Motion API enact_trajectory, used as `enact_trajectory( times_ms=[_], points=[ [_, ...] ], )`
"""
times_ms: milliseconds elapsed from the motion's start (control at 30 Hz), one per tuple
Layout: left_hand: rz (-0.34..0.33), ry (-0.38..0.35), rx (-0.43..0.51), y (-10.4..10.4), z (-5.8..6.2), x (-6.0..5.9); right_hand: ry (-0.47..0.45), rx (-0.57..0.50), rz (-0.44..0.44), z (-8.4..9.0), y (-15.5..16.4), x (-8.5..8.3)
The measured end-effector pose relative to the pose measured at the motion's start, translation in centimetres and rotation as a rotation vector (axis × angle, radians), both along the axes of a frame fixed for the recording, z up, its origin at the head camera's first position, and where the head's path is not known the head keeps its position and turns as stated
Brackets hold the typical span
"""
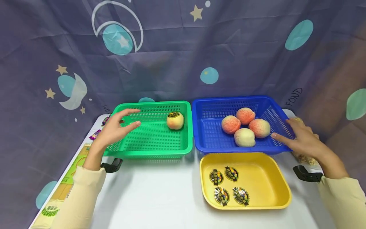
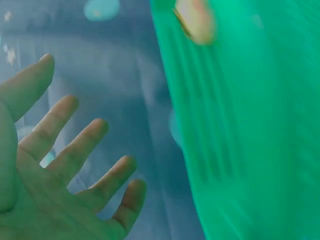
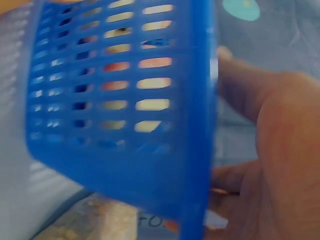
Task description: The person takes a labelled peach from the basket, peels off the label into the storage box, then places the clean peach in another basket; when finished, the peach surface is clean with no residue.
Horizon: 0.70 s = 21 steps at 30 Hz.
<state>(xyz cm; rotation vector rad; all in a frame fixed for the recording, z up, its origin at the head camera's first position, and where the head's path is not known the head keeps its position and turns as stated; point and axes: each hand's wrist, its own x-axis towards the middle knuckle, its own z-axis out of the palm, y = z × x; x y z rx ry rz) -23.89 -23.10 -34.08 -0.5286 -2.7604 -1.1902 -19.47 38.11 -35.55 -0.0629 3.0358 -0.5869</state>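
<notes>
My left hand (image 1: 112,127) is held over the left end of the green basket (image 1: 187,133), fingers spread and nothing in them. In that basket, towards its right end, sits a peach (image 1: 175,124) with a black-and-gold label on top. My right hand (image 1: 304,140) is over the right rim of the blue basket (image 1: 211,149), its thumb pointing inward; no grip on the rim shows. Several peaches (image 1: 259,128) without visible labels lie together in the blue basket. In the right wrist view the blue rim (image 3: 197,125) hides part of the fingers.
A yellow tray (image 1: 271,181) stands in front of the blue basket, with several round black-and-gold stickers (image 1: 241,196) on its left side. Purple-wrapped packets (image 1: 95,135) and a printed sheet (image 1: 65,178) lie at the left. A bag (image 1: 308,159) is under the right hand. A patterned curtain (image 1: 171,47) hangs behind.
</notes>
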Motion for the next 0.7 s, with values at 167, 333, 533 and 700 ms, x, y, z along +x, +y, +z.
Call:
enact_trajectory(
  times_ms=[167, 333, 533, 700],
  points=[
    [0.118, 0.03, -0.096, -4.0, -1.8, 2.2, 0.048, 0.037, -0.047, 0.5, -0.5, -0.7],
    [0.189, 0.014, -0.203, -6.3, -3.6, 3.6, 0.138, 0.034, -0.041, 0.6, -2.4, -1.6],
    [0.196, -0.158, -0.286, -7.7, -4.9, 4.3, 0.257, -0.077, 0.051, 1.2, -6.3, -2.9],
    [0.199, -0.229, -0.306, -8.5, -5.0, 4.7, 0.261, -0.178, 0.127, 2.4, -11.2, -4.5]
  ],
)
